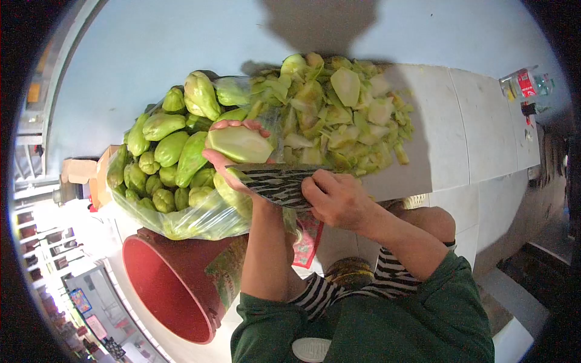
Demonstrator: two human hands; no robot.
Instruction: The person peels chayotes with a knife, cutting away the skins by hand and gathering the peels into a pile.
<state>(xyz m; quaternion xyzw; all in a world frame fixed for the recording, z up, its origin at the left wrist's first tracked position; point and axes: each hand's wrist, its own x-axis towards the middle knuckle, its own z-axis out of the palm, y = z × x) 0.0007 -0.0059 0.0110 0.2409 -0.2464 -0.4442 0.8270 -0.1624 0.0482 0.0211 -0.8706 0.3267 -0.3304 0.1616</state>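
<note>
My left hand (227,154) is wrapped around a pale, peeled chayote (244,145), with the fingers over its far side and the thumb below. In my right hand (336,196) is a knife (275,186) with a broad dark blade marked by whitish stripes. The fingers hide its handle. The blade points left, just below the peeled chayote and close to my left palm; I cannot tell whether it touches the fruit. Beside my left hand, unpeeled green chayotes (171,149) fill a clear plastic bag (209,219). Beyond the right hand lies a heap of peelings and cut pieces (346,88).
A red bucket (169,290) lies tilted below the bag. Pale tiles (448,127) form the ledge under the heap, against a blue-white wall (200,36). A bottle with a red label (526,83) is at far right. Cardboard (78,171) stands at the left.
</note>
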